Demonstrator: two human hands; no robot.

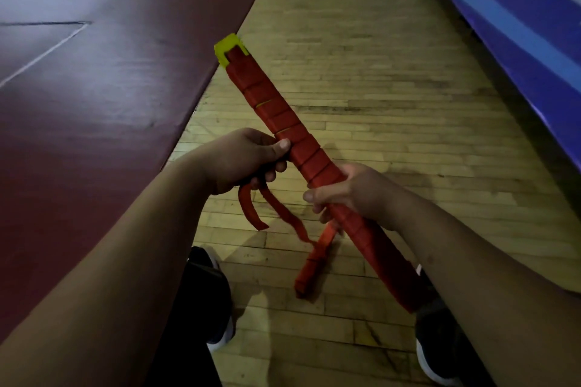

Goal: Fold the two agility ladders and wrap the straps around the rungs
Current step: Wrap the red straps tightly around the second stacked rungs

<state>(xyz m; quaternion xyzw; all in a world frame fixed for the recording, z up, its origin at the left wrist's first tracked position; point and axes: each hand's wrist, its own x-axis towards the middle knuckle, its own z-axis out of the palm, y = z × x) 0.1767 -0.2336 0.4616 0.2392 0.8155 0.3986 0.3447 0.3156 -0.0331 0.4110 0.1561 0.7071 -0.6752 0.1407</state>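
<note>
1. A dark red padded mat fills the 9 to 11 o'clock area, beside the pale wooden plank floor.
2. The left hand is closed, thumb pressed on the bundle; loose red strap ends hang from its fist.
3. The bundle of yellow ladder rungs wound in red strap runs diagonally from 11 to 5 o'clock, its yellow tip uppermost.
4. The right hand is curled around the bundle's lower half.
5. A blue banner lies at 2 o'clock.
6. Dark shoes stand on the floor at 6 o'clock.
</note>
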